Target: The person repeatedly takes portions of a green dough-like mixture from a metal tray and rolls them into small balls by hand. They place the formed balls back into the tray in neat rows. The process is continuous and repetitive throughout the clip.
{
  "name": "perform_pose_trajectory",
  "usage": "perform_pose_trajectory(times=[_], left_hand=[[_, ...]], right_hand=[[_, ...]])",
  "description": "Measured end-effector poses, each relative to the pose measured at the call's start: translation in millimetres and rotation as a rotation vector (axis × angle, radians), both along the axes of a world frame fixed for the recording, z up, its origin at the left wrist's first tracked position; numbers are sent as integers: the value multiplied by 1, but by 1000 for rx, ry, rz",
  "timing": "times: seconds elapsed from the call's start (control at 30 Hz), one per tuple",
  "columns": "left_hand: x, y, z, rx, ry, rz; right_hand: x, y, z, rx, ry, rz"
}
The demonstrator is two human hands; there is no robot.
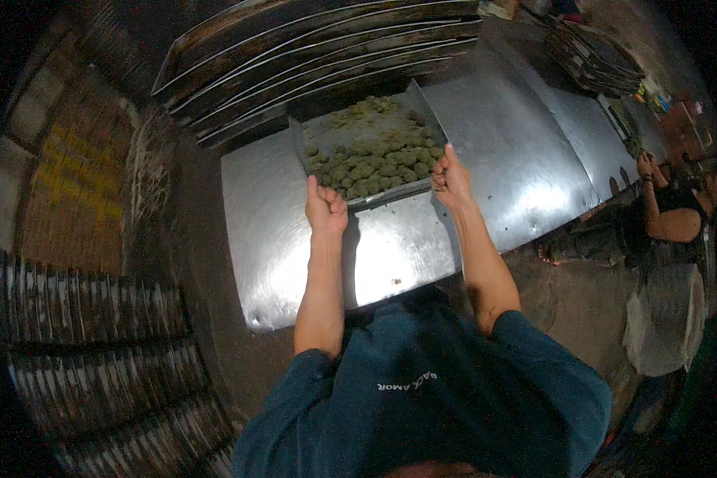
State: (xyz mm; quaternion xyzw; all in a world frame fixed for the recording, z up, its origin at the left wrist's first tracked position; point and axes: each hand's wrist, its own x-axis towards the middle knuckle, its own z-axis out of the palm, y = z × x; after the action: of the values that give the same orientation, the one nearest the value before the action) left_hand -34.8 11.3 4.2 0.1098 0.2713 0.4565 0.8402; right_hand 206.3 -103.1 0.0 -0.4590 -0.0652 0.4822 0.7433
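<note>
A metal tray (429, 114) with raised sides sits over the shiny metal table in front of me, and its shadow falls on the surface nearer to me. Greenish round lumps (374, 164) crowd its near half; finer crumbly green material is scattered toward its far end. My left hand (327, 211) is closed around the tray's near left corner, thumb up. At the near right corner, my right hand (452, 182) grips the tray the same way. Whether the tray's underside touches the table cannot be made out.
The metal-topped table (518, 147) stretches to the right. Beyond it stands a stack of large dark trays (319, 60) with bright edges. Another person (673, 211) works at the right end. Dark slatted racks (95, 350) stand at lower left, and a pale sack-like bundle (666, 323) at lower right.
</note>
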Motion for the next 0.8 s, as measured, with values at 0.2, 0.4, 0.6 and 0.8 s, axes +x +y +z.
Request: perform_pose_trajectory(times=[0.2, 0.4, 0.6, 0.8], left_hand=[[30, 1, 10, 36, 178, -12], [15, 17, -9, 14, 95, 51], [34, 40, -16, 285, 728, 87], [41, 15, 4, 1050, 1623, 68]], right_hand=[[-10, 31, 37, -117, -365, 106], [23, 39, 34, -42, -24, 204], [-5, 116, 6, -159, -1137, 620], [28, 245, -38, -318, -1925, 522]])
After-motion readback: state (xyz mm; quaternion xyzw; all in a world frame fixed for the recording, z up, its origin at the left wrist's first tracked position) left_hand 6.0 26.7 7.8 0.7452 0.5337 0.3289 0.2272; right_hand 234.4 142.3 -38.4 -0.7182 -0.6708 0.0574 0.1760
